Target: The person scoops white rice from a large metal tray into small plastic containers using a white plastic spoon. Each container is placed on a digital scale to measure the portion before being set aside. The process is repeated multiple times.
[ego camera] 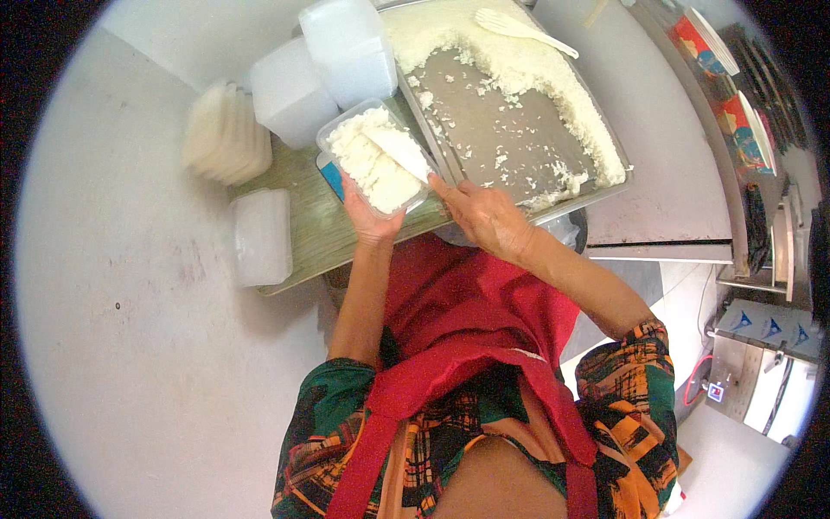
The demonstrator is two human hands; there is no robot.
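My left hand (374, 215) grips the near-left side of a clear plastic container (322, 136) heaped with cooked white rice (376, 172). In my right hand (487, 211) is the handle of a white rice paddle (403, 156), its blade lying flat on that rice. Partly hidden beneath the container is a blue-and-white object (332, 176), perhaps a scale. Just right of it lies a large metal tray (493, 130) with rice banked along its far and right sides. Loose grains are scattered over its bare bottom. A second white paddle (525, 31) rests on the rice at the far edge.
Stacks of plastic containers (295, 91) stand at the back left. Whitish stacked lids or containers (227, 133) lean by the wall, and another stack (261, 237) sits at the table's (305, 188) left corner. Red printed paper containers (746, 130) are on a shelf at far right.
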